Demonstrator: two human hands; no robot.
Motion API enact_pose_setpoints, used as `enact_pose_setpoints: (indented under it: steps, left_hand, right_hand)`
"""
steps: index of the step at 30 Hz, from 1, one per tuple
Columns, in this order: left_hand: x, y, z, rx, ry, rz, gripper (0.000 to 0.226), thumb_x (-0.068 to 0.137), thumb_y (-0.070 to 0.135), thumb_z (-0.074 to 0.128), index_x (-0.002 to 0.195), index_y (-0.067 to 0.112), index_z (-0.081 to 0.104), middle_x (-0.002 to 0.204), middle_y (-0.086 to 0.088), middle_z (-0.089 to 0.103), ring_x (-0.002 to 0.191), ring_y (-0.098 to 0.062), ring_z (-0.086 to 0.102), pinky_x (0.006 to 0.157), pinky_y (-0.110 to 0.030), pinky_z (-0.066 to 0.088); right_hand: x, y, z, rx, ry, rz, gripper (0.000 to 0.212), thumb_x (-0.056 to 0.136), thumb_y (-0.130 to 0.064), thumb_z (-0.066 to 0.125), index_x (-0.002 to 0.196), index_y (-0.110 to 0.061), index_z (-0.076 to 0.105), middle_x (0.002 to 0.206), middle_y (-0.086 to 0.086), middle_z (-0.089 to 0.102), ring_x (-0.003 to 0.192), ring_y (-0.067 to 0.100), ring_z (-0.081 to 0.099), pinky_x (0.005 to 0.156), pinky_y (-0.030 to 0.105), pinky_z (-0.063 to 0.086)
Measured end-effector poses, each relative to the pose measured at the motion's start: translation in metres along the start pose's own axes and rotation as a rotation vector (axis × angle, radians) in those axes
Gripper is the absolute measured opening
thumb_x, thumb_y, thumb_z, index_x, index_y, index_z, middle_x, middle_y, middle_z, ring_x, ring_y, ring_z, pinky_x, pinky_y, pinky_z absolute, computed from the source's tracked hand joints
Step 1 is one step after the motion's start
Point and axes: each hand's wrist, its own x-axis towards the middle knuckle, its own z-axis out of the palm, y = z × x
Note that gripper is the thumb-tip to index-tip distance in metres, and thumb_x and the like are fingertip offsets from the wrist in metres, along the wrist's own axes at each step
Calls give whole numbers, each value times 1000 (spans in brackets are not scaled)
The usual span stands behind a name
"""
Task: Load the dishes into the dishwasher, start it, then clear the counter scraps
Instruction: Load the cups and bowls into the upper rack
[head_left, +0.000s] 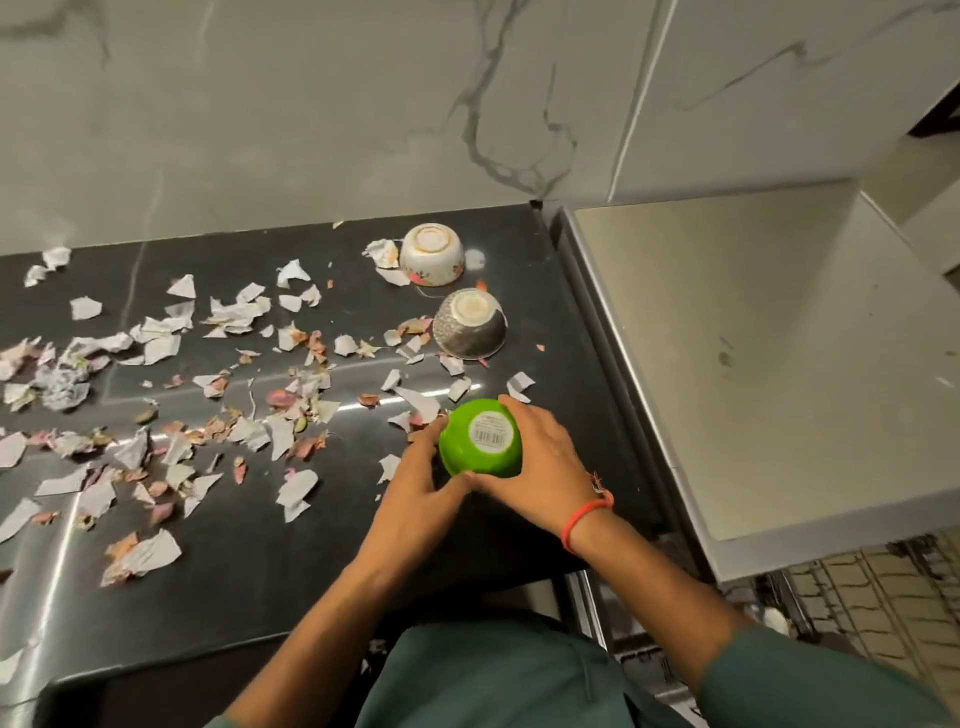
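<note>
Your two hands are closed around the green bowl (480, 439), which sits upside down on the dark tabletop (270, 561), its labelled base facing up at you. Your right hand (540, 447) wraps the side nearer the dishwasher, fingers curled over the far rim; your left hand (415, 488) cups the opposite side from below and nearer to you. The bowl looks still in contact with the tabletop, though I cannot tell for certain.

The move ahead likely turns on one relation: the open dishwasher rack (857, 597) lies to the right of your right hand and lower, below the steel top (727, 364). So your right hand is the nearer one to carry with.

Count three bowls in all, each inverted: the green one in your grip, a steel bowl (470, 325) just beyond your right hand, and a floral white bowl (431, 254) farther beyond that. The scraps (156, 343), torn paper and peelings too many to count, spread out past your left hand, a few touching the bowls.
</note>
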Motion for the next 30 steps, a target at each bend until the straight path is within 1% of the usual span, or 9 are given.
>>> enact_pose_setpoints:
  steps: [7,11,13,15,17,19,23,28,30]
  left_hand:
    - [2,5,-4,-44,-37,-16,71,85,15,71,135,57,44,135,26,60,129,8,52,114,-30,41]
    - [9,5,-7,-91,-18,-58,71,75,21,69,131,59,46,129,29,60,125,5,55,111,-34,46]
    - [10,10,-10,-119,-17,-48,67,73,24,70,127,57,49,126,27,59,121,-1,59,105,-33,50]
    - [13,15,-15,-141,-3,-22,62,80,16,75,126,51,53,121,19,62,113,-4,62,95,-26,53]
    - [21,22,-22,-177,-2,-18,57,89,3,72,132,37,55,120,7,63,101,-6,66,79,-18,54]
    - [37,31,-30,-159,-3,-15,50,94,9,69,134,36,54,123,6,60,92,-4,66,68,-18,53]
    - [83,52,-43,-53,33,58,51,96,22,67,144,33,50,128,7,57,108,-6,63,83,-24,51]
    - [151,65,-41,351,99,209,67,90,32,68,151,26,40,151,-8,42,140,-23,41,114,-42,38]
    - [169,67,-34,490,69,222,78,84,43,69,153,26,36,153,-10,40,142,-30,37,117,-49,35]
  right_hand:
    - [9,0,9,-175,19,-7,109,65,-68,76,155,-36,24,151,-6,37,137,21,34,110,38,40]
    - [11,-3,7,-224,26,9,109,64,-75,72,154,-38,23,150,-9,38,135,17,35,103,37,46]
    - [12,-3,5,-244,18,2,108,65,-75,73,153,-39,23,149,-9,39,134,17,38,102,35,46]
    - [15,-3,1,-214,18,20,108,62,-74,76,152,-40,26,147,-8,44,133,17,42,104,33,43]
    - [18,-2,-5,-125,35,61,110,56,-74,80,149,-42,32,140,-10,51,129,14,48,106,32,44]
    - [20,1,-11,37,54,100,106,50,-72,83,143,-43,41,131,-14,59,121,8,56,104,33,47]
    - [24,11,-18,443,59,168,91,46,-62,89,129,-46,55,119,-16,66,110,0,62,98,34,55]
    - [23,11,-26,689,31,218,84,52,-53,93,127,-42,57,122,-7,67,112,12,64,83,27,57]
    - [20,13,-28,798,75,242,81,54,-51,89,128,-36,58,118,-3,71,111,17,67,88,30,56]
